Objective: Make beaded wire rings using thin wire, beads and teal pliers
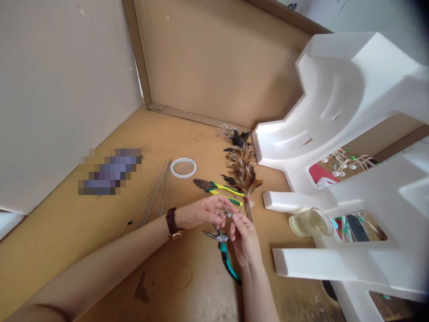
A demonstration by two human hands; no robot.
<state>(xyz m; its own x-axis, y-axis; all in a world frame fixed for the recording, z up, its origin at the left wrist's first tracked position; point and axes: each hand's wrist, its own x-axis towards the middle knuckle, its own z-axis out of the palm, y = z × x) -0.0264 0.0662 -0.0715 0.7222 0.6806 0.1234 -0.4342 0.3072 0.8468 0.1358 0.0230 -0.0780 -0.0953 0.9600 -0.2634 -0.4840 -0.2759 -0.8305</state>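
Beaded wire (229,215): between both hands, at the right thumb tip, raised over the worktop (187,297).
Right hand (247,237) grip: thumb and forefinger closed on the wire; nearer hand.
Left hand (201,213) grip: fingers curved at the wire; hold cannot be told.
Wire axis: looped; long axis indistinct.
Teal-handled pliers (225,257): below the hands.
Right limit: white moulded frame (375,197).
Open room: worktop leftward and nearer the wearer.

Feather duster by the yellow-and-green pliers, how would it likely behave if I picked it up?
The feather duster is probably light for its bulk, being mostly feathers. These should bend easily, as their thin tips splay outward. The slim handle looks straight, so it may stay fairly stiff.
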